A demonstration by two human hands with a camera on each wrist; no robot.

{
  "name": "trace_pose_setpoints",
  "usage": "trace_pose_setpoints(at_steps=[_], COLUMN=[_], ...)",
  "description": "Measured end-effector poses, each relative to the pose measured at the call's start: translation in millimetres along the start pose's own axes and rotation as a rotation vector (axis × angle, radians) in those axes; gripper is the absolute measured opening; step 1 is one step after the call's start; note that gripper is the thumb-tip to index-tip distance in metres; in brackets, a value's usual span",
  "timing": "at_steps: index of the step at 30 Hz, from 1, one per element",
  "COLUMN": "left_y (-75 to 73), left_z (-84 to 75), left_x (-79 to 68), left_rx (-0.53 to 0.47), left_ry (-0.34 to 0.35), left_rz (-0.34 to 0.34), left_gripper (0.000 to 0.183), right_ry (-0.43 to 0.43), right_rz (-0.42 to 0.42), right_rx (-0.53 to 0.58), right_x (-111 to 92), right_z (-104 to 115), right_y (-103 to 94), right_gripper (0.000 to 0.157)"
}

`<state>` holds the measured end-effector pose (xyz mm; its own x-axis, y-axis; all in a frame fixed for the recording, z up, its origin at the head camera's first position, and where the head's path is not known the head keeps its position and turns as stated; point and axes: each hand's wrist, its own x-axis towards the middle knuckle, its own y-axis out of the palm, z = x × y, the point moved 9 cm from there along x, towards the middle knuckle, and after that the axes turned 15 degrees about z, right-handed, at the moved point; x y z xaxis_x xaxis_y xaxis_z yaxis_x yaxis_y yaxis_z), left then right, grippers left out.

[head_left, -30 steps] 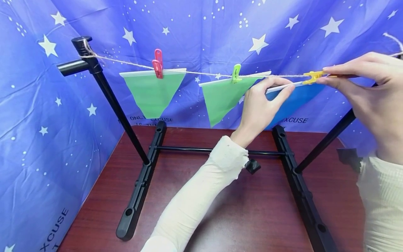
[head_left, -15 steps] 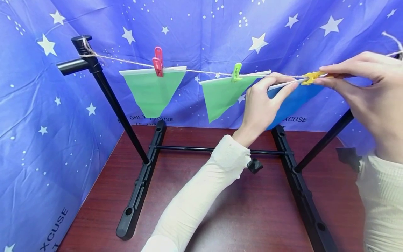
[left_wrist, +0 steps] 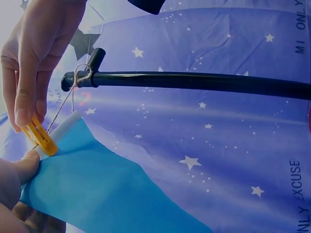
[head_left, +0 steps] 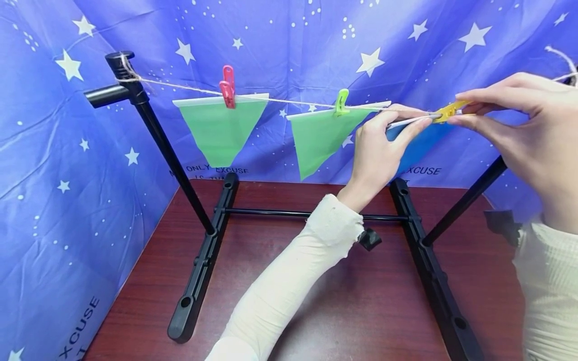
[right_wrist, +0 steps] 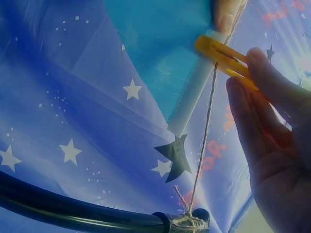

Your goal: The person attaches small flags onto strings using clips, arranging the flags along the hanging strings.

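My left hand [head_left: 375, 150] pinches the white top edge of a blue pennant [left_wrist: 107, 184] between thumb and fingers, up at the string [head_left: 180, 87]. From the right, my right hand [head_left: 537, 118] holds a yellow clothespin [head_left: 448, 111] by its handle ends. The clothespin's nose overlaps the white edge and the string in both wrist views, close beside my left thumb. Much of the blue pennant is hidden behind my left hand in the head view. Left of it hang two green pennants: one [head_left: 221, 133] under a red clothespin [head_left: 228, 95], the other [head_left: 316, 143] under a light green clothespin [head_left: 340, 104].
The string is tied to a black stand's left post [head_left: 167, 150] and runs toward its right post [head_left: 469, 200]. The stand's feet and crossbar [head_left: 266, 213] rest on a reddish-brown table [head_left: 361, 306]. A blue star-printed curtain [head_left: 289, 45] surrounds the back and left side.
The yellow clothespin has tilted in my right fingers, its handle end now higher. My left hand has shifted slightly right along the blue pennant's edge. The green pennants hang nearly as before.
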<state>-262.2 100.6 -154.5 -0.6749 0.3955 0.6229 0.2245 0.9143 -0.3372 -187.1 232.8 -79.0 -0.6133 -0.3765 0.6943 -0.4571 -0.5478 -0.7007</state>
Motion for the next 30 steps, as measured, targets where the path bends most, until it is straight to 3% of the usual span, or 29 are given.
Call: trace_pose_setpoints(at_steps=[9,19,25,30], left_y=[2.1,2.9,0.2,-1.2], left_z=[-2.7,-0.2,1.5,2.7], left_x=[1.3,2.3,-1.5,-4.6], left_rx=[0.009,-0.028,0.008,-0.007], left_ry=[0.003,-0.009,-0.022,-0.002], left_rz=[0.002,-0.002,-0.013,-0.021], left_gripper=[0.019,0.023,0.026,0.027], right_ry=[-0.025,0.017,0.033,0.074], right_rz=[0.042,0.059,0.087,0.042], right_rx=[-0.03,-0.041,-0.048,-0.017], right_x=[-0.2,-1.4,-2.2,-5.5], right_z=[-1.0,-6.3,-5.4,-12.5], right_y=[1.1,2.0,2.5,0.1], right_gripper=[0.036,0.049,0.054,0.051])
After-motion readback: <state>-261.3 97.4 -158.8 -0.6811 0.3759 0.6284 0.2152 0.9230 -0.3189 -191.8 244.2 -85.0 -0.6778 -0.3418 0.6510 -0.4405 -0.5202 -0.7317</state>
